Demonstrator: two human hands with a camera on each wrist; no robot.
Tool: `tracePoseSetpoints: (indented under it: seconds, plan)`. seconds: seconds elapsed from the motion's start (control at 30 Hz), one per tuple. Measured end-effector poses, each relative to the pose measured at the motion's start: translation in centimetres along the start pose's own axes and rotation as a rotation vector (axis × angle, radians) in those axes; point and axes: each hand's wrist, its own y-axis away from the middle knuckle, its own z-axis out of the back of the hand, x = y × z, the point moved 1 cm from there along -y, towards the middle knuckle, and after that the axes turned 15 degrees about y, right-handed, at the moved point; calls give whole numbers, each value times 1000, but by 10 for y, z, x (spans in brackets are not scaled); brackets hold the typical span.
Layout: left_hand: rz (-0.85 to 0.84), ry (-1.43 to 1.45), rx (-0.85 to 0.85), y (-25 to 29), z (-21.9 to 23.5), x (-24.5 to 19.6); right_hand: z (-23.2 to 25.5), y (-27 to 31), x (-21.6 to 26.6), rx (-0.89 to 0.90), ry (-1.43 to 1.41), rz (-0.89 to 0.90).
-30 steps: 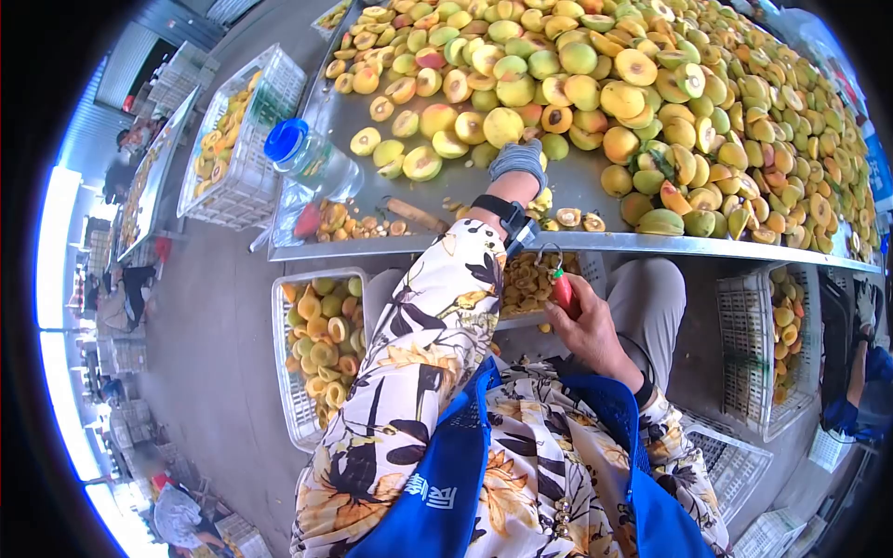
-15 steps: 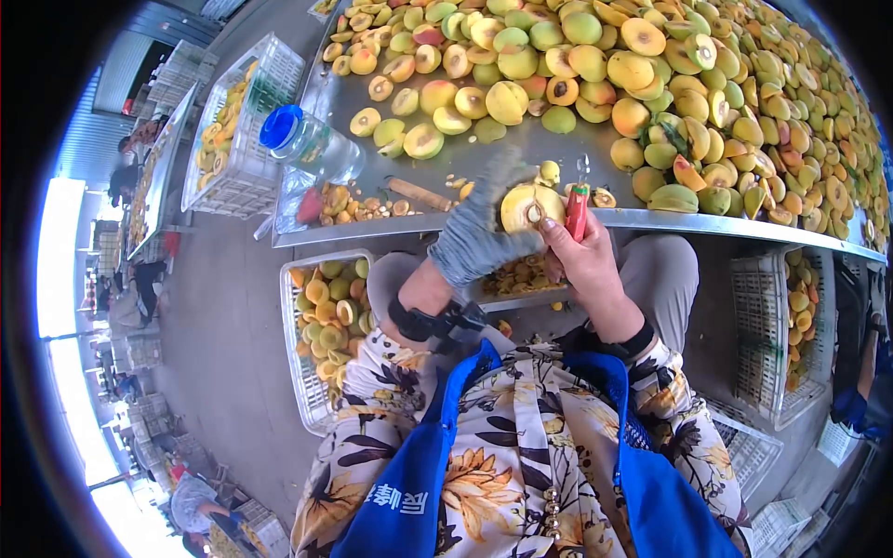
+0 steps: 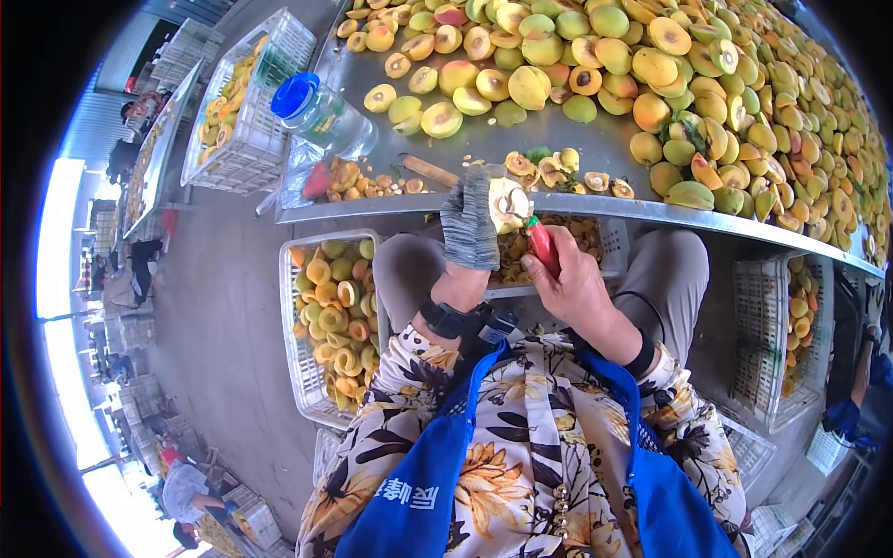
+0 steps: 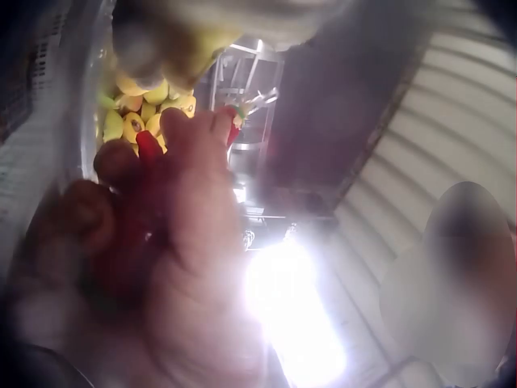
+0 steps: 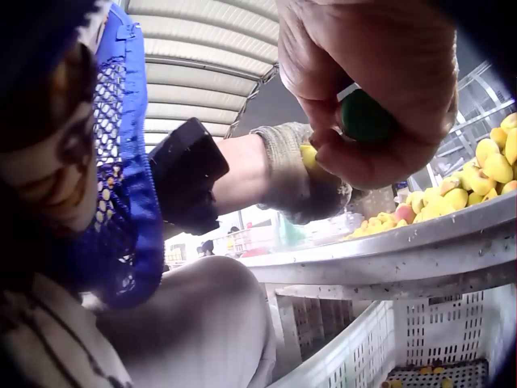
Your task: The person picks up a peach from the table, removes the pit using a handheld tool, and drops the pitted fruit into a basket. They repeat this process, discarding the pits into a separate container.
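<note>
In the head view my grey-gloved left hand (image 3: 468,228) grips a peach half (image 3: 505,197) at the table's front edge, its pale cut face turned toward my right. My bare right hand (image 3: 575,279) holds a pitting knife by its red handle (image 3: 542,247). The knife's curved metal tip lies at the cut face, around the pit area. The right wrist view shows the handle's green end (image 5: 365,117) poking out of my curled right fingers. Bent fingers round the red handle (image 4: 145,145) also appear, blurred, in the left wrist view.
Peach halves (image 3: 651,70) are heaped across the metal table (image 3: 409,212). A blue-capped bottle (image 3: 326,116), a wooden-handled tool (image 3: 430,171) and pit scraps (image 3: 358,181) lie at its left. Below stand a crate of peach halves (image 3: 333,316) and a white crate (image 3: 614,246) with scraps.
My left hand has come back from the fruit heap with a peach half, first held near the knife in my right hand. Now the knife tip is at its cut face.
</note>
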Motion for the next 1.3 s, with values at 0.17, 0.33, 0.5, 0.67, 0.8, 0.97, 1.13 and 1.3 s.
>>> tracePoseSetpoints:
  seconds: [0.17, 0.33, 0.5, 0.67, 0.8, 0.97, 1.13, 1.3]
  plan:
    - [-282, -291, 121, 11, -22, -5, -3, 5, 2, 54, 64, -106]
    - [-139, -137, 87, 19, -27, -4, -5, 11, 5, 129, 73, -193]
    - [516, 368, 194, -11, -3, 1, -8, 14, 3, 195, 62, -169]
    - [660, -80, 539, -31, 3, -7, -18, 17, -4, 272, 93, -113]
    - [138, -187, 287, -30, 17, 25, -15, 9, 6, 130, 73, -160]
    - [3, -483, 247, -19, 33, 28, -7, 8, 5, 54, 14, -170]
    - [258, 174, 187, -10, 12, 4, -5, 9, 13, 148, -13, -248]
    - [-1, 16, 160, 3, 3, 2, -10, 11, 9, 85, 41, -203]
